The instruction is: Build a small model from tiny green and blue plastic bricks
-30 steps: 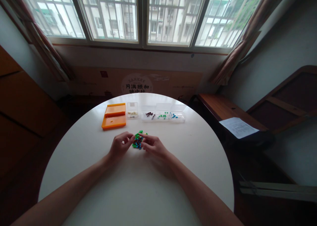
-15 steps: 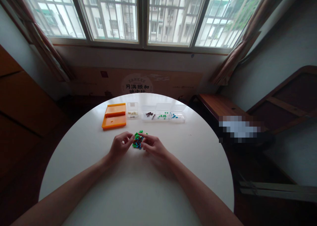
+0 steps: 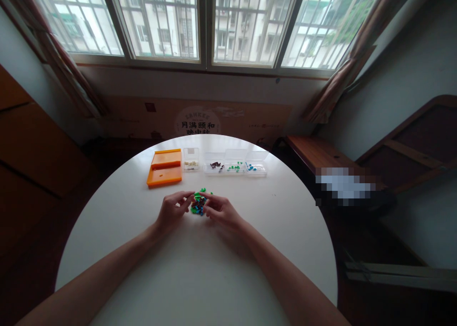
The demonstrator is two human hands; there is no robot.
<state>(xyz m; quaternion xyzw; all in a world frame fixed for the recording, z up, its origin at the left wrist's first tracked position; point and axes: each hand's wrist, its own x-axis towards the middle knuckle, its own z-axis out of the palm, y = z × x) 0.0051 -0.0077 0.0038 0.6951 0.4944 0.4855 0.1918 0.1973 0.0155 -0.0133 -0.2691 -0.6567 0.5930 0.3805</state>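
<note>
A small pile of tiny building blocks (image 3: pixel 198 206), in green, blue and dark brown, lies on the white round table (image 3: pixel 178 264). My left hand (image 3: pixel 174 209) is at its left edge, fingers stretched toward the top of the pile and thumb lower down. On the other side my right hand (image 3: pixel 222 209) reaches in with the index finger extended and the thumb near the lower right of the pile. The fingertips of both hands come close together over its far part. No held piece can be made out in either hand.
Beyond the pile stand an orange two-level tray (image 3: pixel 164 176), a small clear box (image 3: pixel 191 160) with pale pieces, and an open clear compartment case (image 3: pixel 235 172) holding brown, green and blue pieces. A wooden bench (image 3: pixel 317 152) is off to the right, below the window.
My left fingers have straightened and moved slightly toward the right hand over the pile. The right hand has barely moved. The trays and boxes stay where they were.
</note>
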